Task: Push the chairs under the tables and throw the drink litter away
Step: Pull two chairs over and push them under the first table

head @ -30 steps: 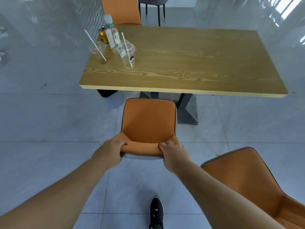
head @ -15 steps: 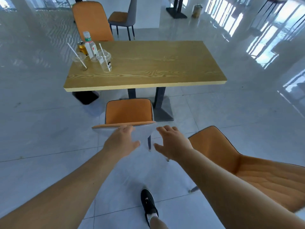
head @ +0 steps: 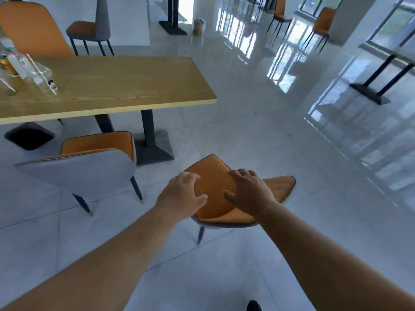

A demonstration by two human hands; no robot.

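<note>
Both hands out over second chair (head: 215, 187), orange, standing clear of table (head: 125, 86) off its right end. Left hand (head: 182, 196) spread open over backrest's left edge, fingers loosely curled, nothing gripped; contact with the back not resolvable. Right hand (head: 249, 194) likewise open, fingers splayed over backrest's right side, nothing held. First chair (head: 89, 158), grey back and orange seat, stood at table's near edge, seat partly under the top. Drink litter clustered at table's far left: clear cup (head: 43, 78) with straw and small dark print, unreadable; bottle (head: 19, 63) with white label bearing a red mark, text too blurred; can (head: 5, 65) behind, half cut off. Black bin (head: 29, 135) on floor under table's left side. Shoe tip (head: 253, 306) at bottom edge.
</note>
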